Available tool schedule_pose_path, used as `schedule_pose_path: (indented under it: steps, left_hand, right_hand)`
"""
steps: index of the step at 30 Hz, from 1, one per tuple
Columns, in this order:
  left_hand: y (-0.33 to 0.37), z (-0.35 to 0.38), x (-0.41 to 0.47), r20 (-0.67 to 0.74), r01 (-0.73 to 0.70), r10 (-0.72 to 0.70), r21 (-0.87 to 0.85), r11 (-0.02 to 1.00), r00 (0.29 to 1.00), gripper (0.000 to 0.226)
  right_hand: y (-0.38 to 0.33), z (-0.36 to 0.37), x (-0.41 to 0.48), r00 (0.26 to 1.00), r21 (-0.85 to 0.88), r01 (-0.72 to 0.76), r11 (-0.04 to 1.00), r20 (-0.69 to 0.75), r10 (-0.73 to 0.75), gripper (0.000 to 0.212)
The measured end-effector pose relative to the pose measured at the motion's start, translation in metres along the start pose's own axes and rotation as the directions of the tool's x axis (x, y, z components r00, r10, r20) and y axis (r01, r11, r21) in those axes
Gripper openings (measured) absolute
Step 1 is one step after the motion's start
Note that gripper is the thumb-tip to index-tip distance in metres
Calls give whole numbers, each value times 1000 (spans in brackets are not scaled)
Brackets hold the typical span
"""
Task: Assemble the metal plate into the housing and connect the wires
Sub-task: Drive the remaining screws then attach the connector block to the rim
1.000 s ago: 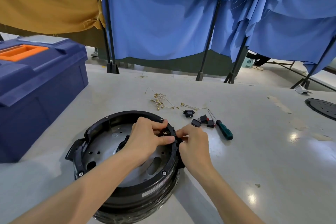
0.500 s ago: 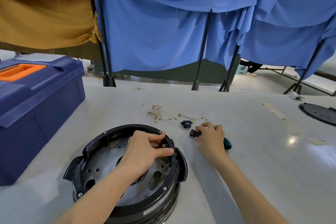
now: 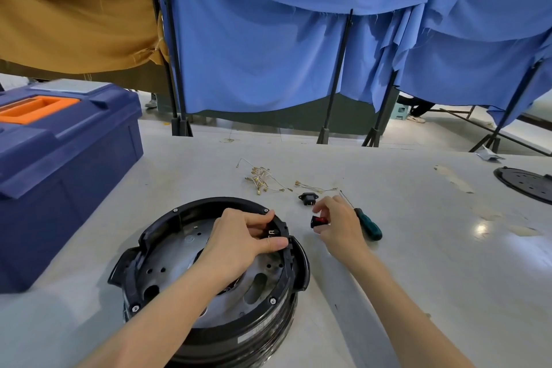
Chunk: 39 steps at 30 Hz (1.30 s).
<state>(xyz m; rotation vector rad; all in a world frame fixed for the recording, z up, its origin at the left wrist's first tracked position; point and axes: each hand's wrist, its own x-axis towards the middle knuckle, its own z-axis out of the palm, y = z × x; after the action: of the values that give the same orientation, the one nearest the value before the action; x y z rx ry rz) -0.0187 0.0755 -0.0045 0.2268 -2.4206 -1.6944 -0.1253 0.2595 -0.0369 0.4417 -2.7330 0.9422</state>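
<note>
Head view. The housing (image 3: 227, 202) is a round black plastic shell with a raised rim, screws set around that rim, and a lug handle at each side. It stands on the near part of the pale grey surface (image 3: 424, 254), just in front of the person. The metal plate (image 3: 167, 263) lies inside it, a dull silver disc pierced by round holes and oval slots.

The left grip (image 3: 239, 243) reaches over the plate. Its thumb and curled fingers clasp the right side of the housing's rim, either side of a small terminal fitting (image 3: 271, 232). The right grip (image 3: 339, 225) is raised just right of the housing and pinches a black rocker switch (image 3: 319, 221) with a red face.

The wires (image 3: 261, 179), thin and pale with brass end terminals, lie loose on the surface beyond the housing. Near them are a black socket (image 3: 307, 199) and a green-handled screwdriver (image 3: 369, 225).

A white label (image 3: 254, 337) on the housing's outer wall is too blurred to read. No other writing can be read.

A dark blue toolbox (image 3: 74, 164) with an orange handle stands at the left.
</note>
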Motion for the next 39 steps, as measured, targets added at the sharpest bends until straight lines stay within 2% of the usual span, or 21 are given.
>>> schedule_pose_path:
  steps: [2,3,5,7,8,10,13,15,19,21,23,28,35,39]
  left_hand:
    - [0,0,0,2,-1,1,-4,1000,1000,67]
    - [0,0,0,4,0,0,-4,1000,1000,67]
    - [1,0,0,13,4,-4,-13,1000,1000,67]
    - [1,-1,0,24,6,-5,-14,1000,1000,66]
    - [1,-1,0,27,5,-4,-9,1000,1000,66]
    - [2,-2,-1,28,2,-2,-6,1000,1000,66]
    - [3,-2,-2,27,0,1,-14,1000,1000,66]
    - [3,-2,-2,34,8,-7,-34,999,999,66]
    - [2,-6,-2,95,23,-15,-88,996,995,79]
    - [4,-9,-1,125,11,2,-102,995,992,93]
    - [5,-10,-1,127,11,2,-101,995,992,97]
    - [3,-10,-2,141,6,5,-83,997,990,76]
    - [2,-9,-3,134,14,-2,-86,996,991,88]
    - [0,-9,-3,164,19,-1,-109,994,986,87]
  right_hand:
    - [-8,-9,-7,996,307,-83,948,1,87,34]
    - [-13,-15,-11,992,490,-118,864,17,125,33]
    - [-21,-23,-20,983,788,-176,590,114,142,32]
    - [-26,-29,-27,973,914,-228,336,209,94,32]
    - [-28,-31,-28,970,935,-243,260,232,73,32]
    - [-32,-33,-29,968,948,-249,198,247,35,30]
    - [-38,-36,-32,973,947,-218,237,230,-23,31]
    - [-39,-39,-34,973,927,-202,315,228,-45,31]
    - [-37,-50,-37,964,764,-102,637,234,-126,23]
    - [-38,-55,-40,953,695,-88,713,267,-142,19]
    - [-37,-57,-41,947,655,-75,752,282,-152,19]
    - [-36,-56,-43,946,595,-75,800,297,-132,28]
    - [-40,-46,-47,962,610,-58,790,245,-118,34]
    - [-42,-41,-46,963,595,-71,801,250,-100,38]
